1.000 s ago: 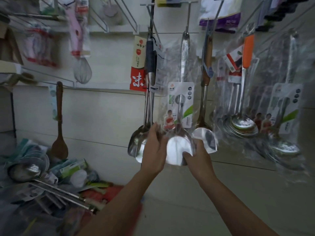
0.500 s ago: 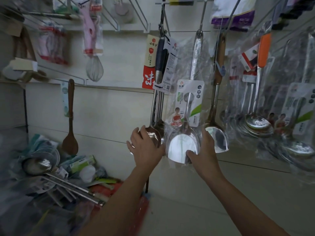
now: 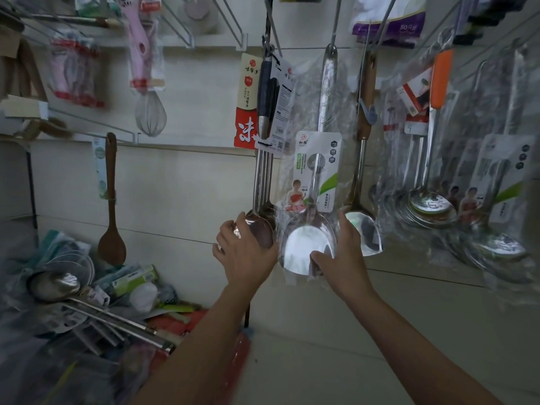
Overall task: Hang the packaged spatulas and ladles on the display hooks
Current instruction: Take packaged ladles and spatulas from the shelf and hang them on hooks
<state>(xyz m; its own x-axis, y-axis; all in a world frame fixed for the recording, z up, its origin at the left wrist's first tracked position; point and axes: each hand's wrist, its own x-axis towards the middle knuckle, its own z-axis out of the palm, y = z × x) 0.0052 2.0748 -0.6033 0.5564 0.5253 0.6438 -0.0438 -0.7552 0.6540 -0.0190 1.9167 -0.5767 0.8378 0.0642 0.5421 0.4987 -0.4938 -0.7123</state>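
A packaged steel spatula [image 3: 309,247] in clear plastic with a white and green card hangs from a wire display hook [image 3: 336,13] in the middle of the wall. My right hand [image 3: 342,252] grips the right edge of its blade, thumb on the front. My left hand [image 3: 245,252] cups the bowls of the dark-handled ladles [image 3: 263,226] hanging just to its left. A wooden-handled spatula [image 3: 362,226] hangs right of my right hand. More packaged ladles [image 3: 432,206] hang further right.
A pile of packaged ladles and strainers [image 3: 73,302] lies at lower left. A wooden spoon [image 3: 111,200] and a whisk [image 3: 150,112] hang on the left of the slatted wall. Bare wire hooks [image 3: 230,24] stick out above.
The camera shifted, so the display sits further right and lower in view. My left hand moved from the spatula's left edge onto the ladle bowls beside it. My right hand stayed on the blade.
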